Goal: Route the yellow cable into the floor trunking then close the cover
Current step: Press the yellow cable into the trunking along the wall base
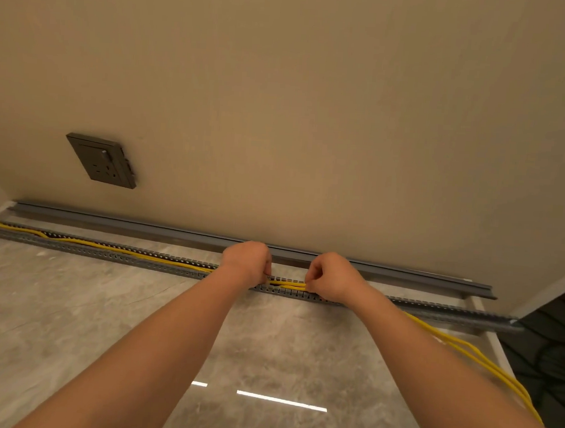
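Hands work at the open slotted trunking (113, 257) on the grey floor (70, 300). Left hand (247, 261) and right hand (332, 276) are curled closed, pinching the yellow cable (286, 284) between them inside the channel. Its loose end trails near right. The cover (141, 226) lies against the far wall (313, 116), below a socket (102, 161)

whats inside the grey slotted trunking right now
Yellow cable lies inside the open trunking from the left end to the left hand and right hand, which pinch it. The hands cover part of it; farther right, the trunking's inside cannot be made out.
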`<state>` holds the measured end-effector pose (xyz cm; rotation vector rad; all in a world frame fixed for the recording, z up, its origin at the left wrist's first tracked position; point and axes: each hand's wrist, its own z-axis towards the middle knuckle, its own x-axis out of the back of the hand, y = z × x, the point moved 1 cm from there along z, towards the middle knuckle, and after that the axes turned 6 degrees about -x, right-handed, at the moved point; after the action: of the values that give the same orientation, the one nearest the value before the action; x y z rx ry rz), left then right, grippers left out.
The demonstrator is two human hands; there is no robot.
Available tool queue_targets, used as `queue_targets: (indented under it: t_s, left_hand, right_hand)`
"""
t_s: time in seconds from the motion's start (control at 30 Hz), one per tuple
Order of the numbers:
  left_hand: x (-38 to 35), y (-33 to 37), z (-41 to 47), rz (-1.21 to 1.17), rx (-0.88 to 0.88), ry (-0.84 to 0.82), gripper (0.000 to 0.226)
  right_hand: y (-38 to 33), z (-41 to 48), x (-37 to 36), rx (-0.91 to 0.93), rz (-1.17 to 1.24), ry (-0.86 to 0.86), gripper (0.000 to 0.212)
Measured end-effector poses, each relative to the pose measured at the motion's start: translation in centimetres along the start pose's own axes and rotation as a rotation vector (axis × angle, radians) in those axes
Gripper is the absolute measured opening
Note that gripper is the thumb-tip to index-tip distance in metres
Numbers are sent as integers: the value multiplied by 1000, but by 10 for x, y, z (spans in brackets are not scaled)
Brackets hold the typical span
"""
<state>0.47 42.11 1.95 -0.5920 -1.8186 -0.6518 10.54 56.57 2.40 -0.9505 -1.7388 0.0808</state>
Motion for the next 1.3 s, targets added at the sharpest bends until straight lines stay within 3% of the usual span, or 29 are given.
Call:
queue_targets:
  t_s: [0.13, 0.3, 0.6, 0.87, 1.0, 1.17, 1.3]
  left_hand:
    - [6, 6, 3, 11, -36, -23, 22]
    - [-1, 33, 3, -180, -103, 34, 29]
    - [-31, 46, -15, -312, 27, 255, 29]
    - [-31, 61, -18, -66, -35, 352, 23]
    - [-33, 60, -17, -108, -12, 355, 21]
    - [-32, 59, -14, -143, -6, 343, 19]
    - [-30, 57, -13, -169, -14, 309, 19]
  right_hand:
    - [-2, 0, -6, 25, -109, 49, 16]
    - [4, 3, -4, 13, 19, 18, 13]
    - [9, 8, -1, -37, 203, -67, 19]
    - [11, 10, 1, -29, 271, -103, 20]
    - [21, 8, 2, -13, 208, -31, 4]
    - [59, -4, 18, -55, 170, -14, 14]
    - [73, -16, 25, -88, 260, -5, 9]
